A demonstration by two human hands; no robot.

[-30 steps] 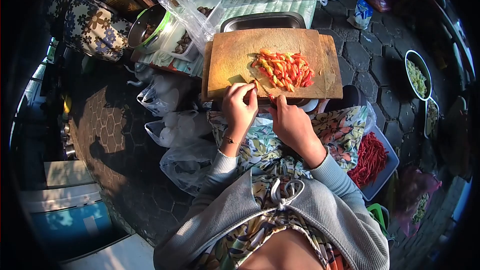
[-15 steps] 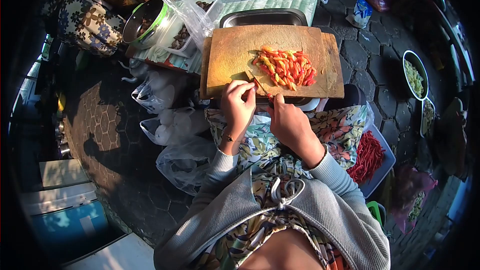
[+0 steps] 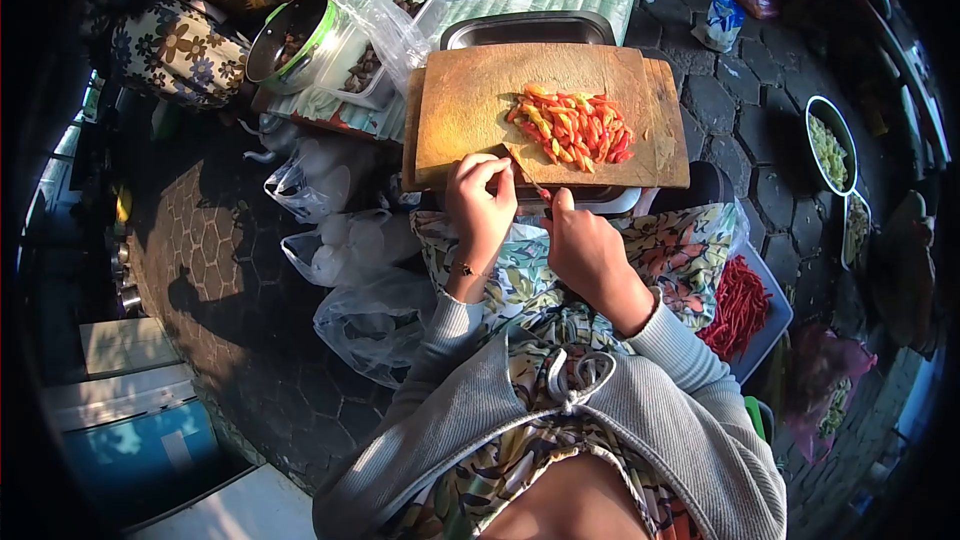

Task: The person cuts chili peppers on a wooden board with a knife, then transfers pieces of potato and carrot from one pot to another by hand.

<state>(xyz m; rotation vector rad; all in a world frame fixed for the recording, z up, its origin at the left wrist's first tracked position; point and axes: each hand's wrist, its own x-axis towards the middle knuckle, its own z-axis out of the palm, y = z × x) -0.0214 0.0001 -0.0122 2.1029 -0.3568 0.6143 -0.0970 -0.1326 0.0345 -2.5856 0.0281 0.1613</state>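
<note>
A wooden cutting board point(image 3: 470, 90) lies in front of me, with a pile of red and orange chilli peppers point(image 3: 572, 127) on its right half. My right hand point(image 3: 590, 252) is closed around the handle of a small knife point(image 3: 528, 174), its blade pointing up and left over the board's near edge. Beside the blade, my left hand point(image 3: 481, 212) has thumb and forefinger pinched together at the same edge. Whatever sits between those fingertips is too small to make out.
Long red chillies point(image 3: 738, 310) fill a tray at my right knee. Plastic bags point(image 3: 340, 252) lie on the paving to my left. A pot point(image 3: 290, 40) and a plastic tub point(image 3: 365, 80) stand beyond the board. At far right is a bowl point(image 3: 828, 145) of pale green pieces. Another person's patterned clothing point(image 3: 180, 45) shows upper left.
Both hands have shifted slightly right, still close together at the board's near edge. A red piece seen by the left fingertips no longer shows clearly. Another person's hand has appeared upper left.
</note>
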